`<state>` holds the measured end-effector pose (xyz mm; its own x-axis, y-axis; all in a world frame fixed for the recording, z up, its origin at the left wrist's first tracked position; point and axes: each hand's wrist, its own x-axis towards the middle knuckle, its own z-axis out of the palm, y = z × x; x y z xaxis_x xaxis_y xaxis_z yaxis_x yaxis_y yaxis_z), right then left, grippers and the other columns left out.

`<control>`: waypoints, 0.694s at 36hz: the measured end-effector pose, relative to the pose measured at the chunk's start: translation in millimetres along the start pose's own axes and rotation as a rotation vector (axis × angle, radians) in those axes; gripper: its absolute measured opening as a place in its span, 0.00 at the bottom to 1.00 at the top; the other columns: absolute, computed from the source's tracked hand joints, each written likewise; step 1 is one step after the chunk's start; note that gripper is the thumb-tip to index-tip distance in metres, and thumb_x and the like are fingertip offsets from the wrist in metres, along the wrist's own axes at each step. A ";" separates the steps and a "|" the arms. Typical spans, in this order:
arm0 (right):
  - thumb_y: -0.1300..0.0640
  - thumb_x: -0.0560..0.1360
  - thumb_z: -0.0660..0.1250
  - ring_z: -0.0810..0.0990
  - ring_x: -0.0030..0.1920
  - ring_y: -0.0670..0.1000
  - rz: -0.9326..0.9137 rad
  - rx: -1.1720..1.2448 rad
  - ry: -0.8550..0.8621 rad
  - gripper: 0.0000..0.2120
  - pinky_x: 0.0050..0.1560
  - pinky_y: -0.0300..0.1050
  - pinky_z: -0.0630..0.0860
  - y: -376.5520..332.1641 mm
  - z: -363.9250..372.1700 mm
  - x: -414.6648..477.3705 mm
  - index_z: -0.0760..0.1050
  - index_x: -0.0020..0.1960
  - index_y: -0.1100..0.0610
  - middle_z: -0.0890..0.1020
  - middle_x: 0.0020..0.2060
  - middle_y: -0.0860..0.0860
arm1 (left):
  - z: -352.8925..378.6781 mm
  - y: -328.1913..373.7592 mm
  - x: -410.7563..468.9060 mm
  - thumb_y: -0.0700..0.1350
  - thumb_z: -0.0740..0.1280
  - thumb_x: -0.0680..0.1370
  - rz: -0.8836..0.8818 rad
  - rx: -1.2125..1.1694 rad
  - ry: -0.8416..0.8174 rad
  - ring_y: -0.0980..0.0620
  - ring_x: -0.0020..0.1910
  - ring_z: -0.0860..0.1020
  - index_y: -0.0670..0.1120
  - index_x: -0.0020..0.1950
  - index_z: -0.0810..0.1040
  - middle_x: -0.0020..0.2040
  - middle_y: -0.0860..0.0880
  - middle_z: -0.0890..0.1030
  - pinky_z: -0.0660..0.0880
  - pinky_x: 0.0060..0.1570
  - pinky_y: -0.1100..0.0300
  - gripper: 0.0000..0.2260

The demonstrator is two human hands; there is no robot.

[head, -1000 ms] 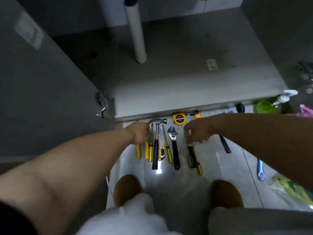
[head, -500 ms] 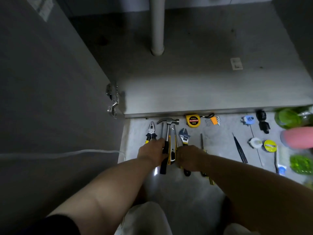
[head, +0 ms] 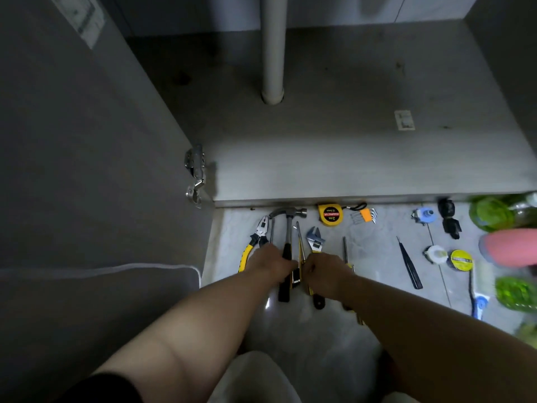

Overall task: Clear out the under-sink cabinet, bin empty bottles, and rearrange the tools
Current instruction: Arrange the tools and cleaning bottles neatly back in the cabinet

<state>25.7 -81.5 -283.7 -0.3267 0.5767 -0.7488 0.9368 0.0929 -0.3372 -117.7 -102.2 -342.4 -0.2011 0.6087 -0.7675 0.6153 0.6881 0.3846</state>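
A row of hand tools lies on the pale floor in front of the open cabinet (head: 363,175): yellow-handled pliers (head: 255,238), a hammer (head: 287,225), a thin yellow screwdriver (head: 299,241) and an adjustable wrench (head: 316,238). My left hand (head: 270,264) lies over the pliers' handles, its fingers curled onto the hammer's black grip. My right hand (head: 325,273) is curled over the wrench's handle and the yellow handles beside it. The two hands almost touch. Their palms hide how many handles each one holds.
A yellow tape measure (head: 329,214) and hex keys (head: 364,215) lie by the cabinet lip. Black tweezers (head: 409,266), tape rolls (head: 460,258), green bottles (head: 491,213) and a pink bottle (head: 511,248) are at the right. A white drain pipe (head: 273,53) stands inside; the open door (head: 87,170) is left.
Both hands slid from the tools' heads down to their handles and closed in toward each other. My head moved nearer and a little left.
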 end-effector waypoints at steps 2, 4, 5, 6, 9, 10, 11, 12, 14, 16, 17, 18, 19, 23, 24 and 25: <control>0.59 0.81 0.58 0.80 0.58 0.56 -0.010 -0.001 -0.006 0.14 0.57 0.47 0.77 -1.1 -7.7 -9.5 0.79 0.59 0.63 0.80 0.59 0.57 | -6.5 9.8 -9.3 0.47 0.74 0.74 -0.033 -0.275 -0.069 0.44 0.36 0.84 0.42 0.38 0.80 0.34 0.44 0.82 0.85 0.44 0.51 0.11; 0.59 0.81 0.57 0.80 0.53 0.55 0.005 0.053 -0.007 0.14 0.53 0.47 0.76 -1.5 -15.9 -21.5 0.79 0.58 0.64 0.81 0.57 0.59 | -13.9 21.0 -21.1 0.43 0.74 0.74 -0.045 -0.486 -0.094 0.49 0.29 0.80 0.41 0.38 0.78 0.31 0.43 0.79 0.83 0.41 0.55 0.09; 0.60 0.81 0.57 0.80 0.51 0.55 0.009 0.081 -0.012 0.15 0.51 0.47 0.76 -1.5 -19.9 -28.6 0.79 0.58 0.65 0.82 0.56 0.60 | -18.2 26.4 -28.5 0.42 0.74 0.74 -0.050 -0.546 -0.098 0.52 0.27 0.78 0.41 0.39 0.78 0.30 0.45 0.78 0.83 0.38 0.58 0.08; 0.60 0.81 0.57 0.81 0.51 0.56 0.014 0.122 -0.014 0.15 0.50 0.47 0.76 -0.6 -24.1 -36.6 0.79 0.58 0.66 0.82 0.55 0.62 | -22.6 32.3 -36.3 0.41 0.74 0.74 -0.055 -0.591 -0.100 0.54 0.26 0.76 0.41 0.40 0.78 0.29 0.46 0.77 0.82 0.34 0.62 0.06; 0.60 0.80 0.59 0.84 0.53 0.61 0.022 0.272 -0.001 0.15 0.51 0.51 0.80 5.0 -37.5 -63.1 0.79 0.59 0.67 0.83 0.53 0.64 | -37.0 49.3 -61.8 0.40 0.73 0.77 -0.085 -0.623 -0.128 0.58 0.26 0.74 0.42 0.48 0.78 0.31 0.49 0.76 0.78 0.30 0.66 0.05; 0.60 0.80 0.59 0.84 0.52 0.61 0.026 0.318 0.008 0.15 0.51 0.52 0.81 6.7 -42.1 -73.1 0.78 0.59 0.67 0.84 0.52 0.64 | -41.4 54.7 -70.7 0.40 0.72 0.78 -0.099 -0.611 -0.155 0.58 0.28 0.74 0.43 0.49 0.78 0.33 0.49 0.76 0.79 0.33 0.67 0.04; 0.59 0.80 0.60 0.85 0.51 0.61 0.028 0.351 0.018 0.15 0.51 0.53 0.81 8.5 -46.8 -82.6 0.78 0.59 0.67 0.83 0.52 0.64 | -46.0 60.0 -80.5 0.41 0.71 0.79 -0.115 -0.595 -0.185 0.59 0.30 0.74 0.43 0.50 0.78 0.36 0.49 0.76 0.80 0.37 0.66 0.04; 0.58 0.80 0.60 0.85 0.49 0.60 0.030 0.376 0.031 0.14 0.49 0.52 0.81 10.5 -51.3 -92.4 0.78 0.59 0.66 0.83 0.52 0.64 | -49.5 66.2 -90.9 0.41 0.70 0.80 -0.128 -0.576 -0.213 0.60 0.30 0.74 0.44 0.51 0.77 0.38 0.49 0.77 0.80 0.39 0.66 0.03; 0.58 0.80 0.60 0.84 0.44 0.57 0.029 0.415 0.053 0.13 0.46 0.49 0.80 14.9 -61.2 -111.9 0.77 0.58 0.64 0.83 0.52 0.62 | -55.3 78.9 -111.9 0.42 0.70 0.81 -0.135 -0.536 -0.236 0.60 0.30 0.73 0.44 0.50 0.77 0.39 0.50 0.77 0.80 0.38 0.67 0.03; 0.57 0.80 0.61 0.81 0.39 0.53 0.031 0.469 0.055 0.11 0.43 0.45 0.78 19.2 -71.4 -132.3 0.76 0.58 0.61 0.82 0.50 0.58 | -59.3 92.0 -131.5 0.43 0.69 0.81 -0.120 -0.516 -0.220 0.60 0.30 0.73 0.45 0.47 0.77 0.36 0.51 0.76 0.80 0.41 0.65 0.04; 0.57 0.81 0.61 0.80 0.38 0.52 0.028 0.491 0.055 0.09 0.41 0.43 0.77 21.6 -76.3 -142.9 0.76 0.56 0.60 0.81 0.48 0.57 | -61.1 98.9 -141.5 0.43 0.69 0.81 -0.103 -0.501 -0.214 0.60 0.30 0.72 0.45 0.48 0.78 0.36 0.51 0.76 0.80 0.45 0.63 0.04; 0.57 0.81 0.60 0.80 0.37 0.51 0.021 0.506 0.059 0.07 0.40 0.42 0.76 24.0 -80.7 -152.8 0.76 0.54 0.58 0.81 0.47 0.55 | -62.6 106.4 -151.8 0.43 0.69 0.81 -0.080 -0.484 -0.214 0.59 0.31 0.72 0.45 0.51 0.78 0.37 0.51 0.75 0.80 0.49 0.61 0.03; 0.57 0.81 0.60 0.79 0.36 0.50 0.011 0.522 0.072 0.06 0.40 0.42 0.75 26.5 -84.1 -162.2 0.75 0.53 0.56 0.80 0.45 0.54 | -64.3 113.8 -161.4 0.43 0.69 0.81 -0.052 -0.463 -0.208 0.59 0.31 0.72 0.45 0.54 0.77 0.38 0.51 0.75 0.80 0.53 0.60 0.04; 0.56 0.80 0.61 0.80 0.36 0.50 -0.009 0.578 0.138 0.06 0.40 0.41 0.74 32.5 -88.9 -186.1 0.75 0.54 0.56 0.80 0.45 0.53 | -76.5 139.4 -197.6 0.43 0.68 0.82 0.060 -0.324 -0.196 0.58 0.33 0.72 0.44 0.53 0.77 0.39 0.50 0.76 0.81 0.56 0.58 0.04; 0.56 0.80 0.61 0.80 0.35 0.50 -0.015 0.588 0.145 0.05 0.39 0.41 0.74 32.8 -88.0 -189.0 0.74 0.53 0.55 0.80 0.45 0.53 | -80.9 144.0 -205.4 0.43 0.68 0.82 0.088 -0.277 -0.193 0.57 0.33 0.73 0.43 0.51 0.77 0.38 0.49 0.76 0.81 0.55 0.58 0.04; 0.56 0.80 0.61 0.80 0.35 0.49 -0.021 0.597 0.149 0.04 0.39 0.41 0.74 32.8 -86.6 -191.5 0.74 0.52 0.55 0.80 0.45 0.53 | -85.7 147.0 -212.4 0.43 0.67 0.82 0.114 -0.225 -0.186 0.57 0.33 0.74 0.43 0.49 0.77 0.38 0.49 0.76 0.81 0.53 0.59 0.05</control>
<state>129.8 -118.6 -102.0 -0.2826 0.6909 -0.6654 0.6847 -0.3404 -0.6444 -49.9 -96.5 -78.8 0.0149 0.6185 -0.7856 0.4373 0.7026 0.5614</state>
